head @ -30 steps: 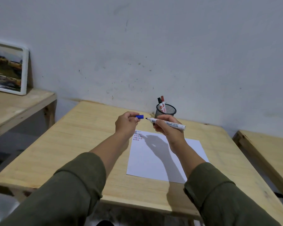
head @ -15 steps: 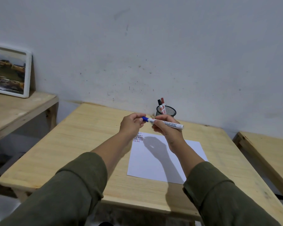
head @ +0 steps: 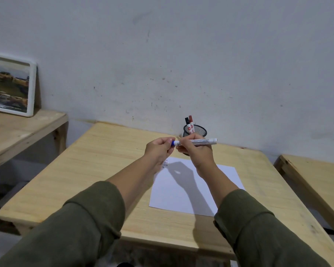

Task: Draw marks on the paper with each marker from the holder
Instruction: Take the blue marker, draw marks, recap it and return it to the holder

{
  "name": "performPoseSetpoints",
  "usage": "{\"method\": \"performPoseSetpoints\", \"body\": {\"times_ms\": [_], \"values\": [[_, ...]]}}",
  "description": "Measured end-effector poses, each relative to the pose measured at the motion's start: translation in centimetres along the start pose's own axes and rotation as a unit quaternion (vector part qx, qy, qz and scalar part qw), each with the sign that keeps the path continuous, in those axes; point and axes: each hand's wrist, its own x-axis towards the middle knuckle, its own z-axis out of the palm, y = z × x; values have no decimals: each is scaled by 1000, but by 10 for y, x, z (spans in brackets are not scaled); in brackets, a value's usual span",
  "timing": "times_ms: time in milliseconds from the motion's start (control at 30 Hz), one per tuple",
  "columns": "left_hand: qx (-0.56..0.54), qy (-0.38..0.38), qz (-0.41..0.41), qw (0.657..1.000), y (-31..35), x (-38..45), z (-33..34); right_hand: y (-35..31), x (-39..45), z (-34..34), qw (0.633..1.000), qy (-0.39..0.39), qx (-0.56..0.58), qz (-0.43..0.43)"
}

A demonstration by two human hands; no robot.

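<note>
The marker (head: 196, 142) is lying flat in the air, above the far edge of the paper (head: 193, 191) and in front of the holder (head: 195, 132). Its white body is pointing right and its blue cap (head: 174, 143) is pointing left. The right hand (head: 196, 151) is curling closed around the middle of the marker, with the white end sticking out past the fingers. The left hand (head: 158, 151) is pinching the blue cap with its fingertips, so it is closed too, and the two hands are almost touching. It is too small to tell if the cap is pushed all the way on.

The paper is lying flat on the wooden table (head: 97, 170), under the hands. Rows of small marks (head: 164, 163) are showing at its far left corner, partly behind the left wrist. The hands are throwing a dark shadow on the sheet.

The black mesh holder is standing at the far side of the table, close to the wall (head: 181, 54), partly hidden by the right hand. Two more markers are standing up in it – a black-capped marker (head: 187, 122) and a red-capped marker (head: 190, 121).

There is printing on the held marker's body, but it is too small to read.

Far left, a white picture frame (head: 12, 85) is leaning on the wall on a second table (head: 18, 130). Both arms are wearing green sleeves (head: 81, 226).
</note>
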Motion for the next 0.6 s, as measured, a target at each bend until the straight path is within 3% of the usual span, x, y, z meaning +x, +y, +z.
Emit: {"method": "performPoseSetpoints", "body": {"times_ms": [167,367,600], "values": [[-62,-47,-19,997,0,-7,8,-9,6,-4,999,-29,-44,1],[-103,-26,1,994,7,-6,7,-10,5,-6,993,-22,-111,-18],[-78,65,32,994,15,4,-17,-13,1,-12,999,-37,27,-5]]}}
